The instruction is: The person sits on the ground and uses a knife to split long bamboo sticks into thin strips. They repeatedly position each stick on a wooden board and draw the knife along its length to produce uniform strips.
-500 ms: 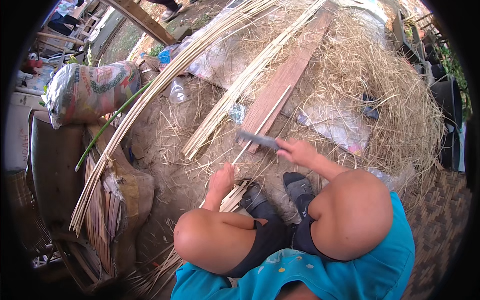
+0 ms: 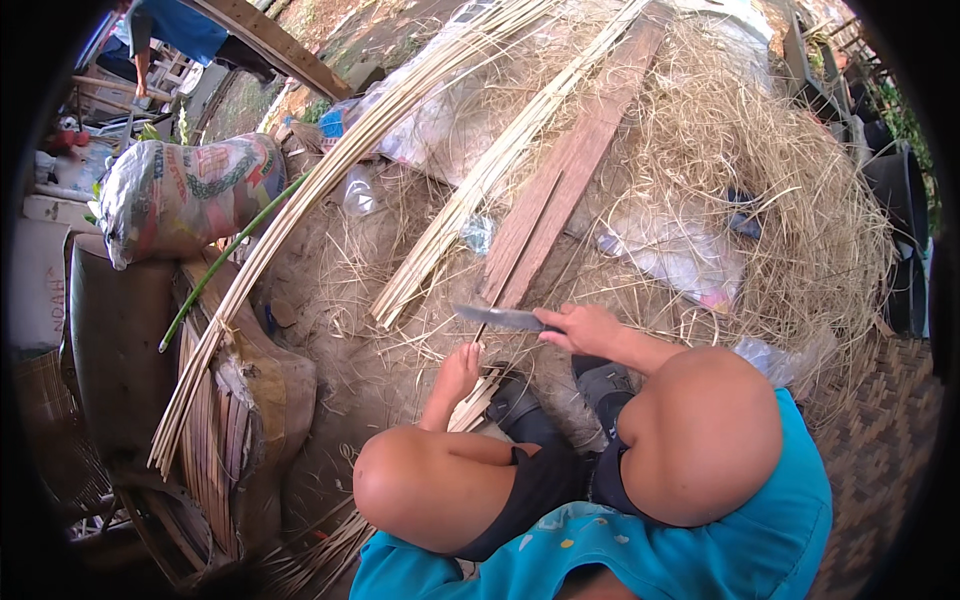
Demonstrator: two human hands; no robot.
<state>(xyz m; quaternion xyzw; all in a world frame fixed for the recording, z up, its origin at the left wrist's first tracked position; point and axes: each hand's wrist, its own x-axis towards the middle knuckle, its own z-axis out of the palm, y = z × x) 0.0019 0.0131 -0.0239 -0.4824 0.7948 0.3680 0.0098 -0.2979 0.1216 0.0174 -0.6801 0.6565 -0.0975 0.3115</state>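
Left hand (image 2: pixel 457 372): fingers closed, pinching near end of thin dark strip (image 2: pixel 527 243). Strip runs away from hand, under knife (image 2: pixel 500 317), far part lying along brown plank (image 2: pixel 600 140). Right hand (image 2: pixel 583 330): fingers wrapped round knife handle, blade pointing left, crossing strip by plank's near end. Cannot tell whether blade touches strip. Pale strip bundle (image 2: pixel 447 232) on ground left of plank; curly shavings (image 2: pixel 800 200) heaped on right. More cut strips (image 2: pixel 470 408) beside left shoe (image 2: pixel 515 402).
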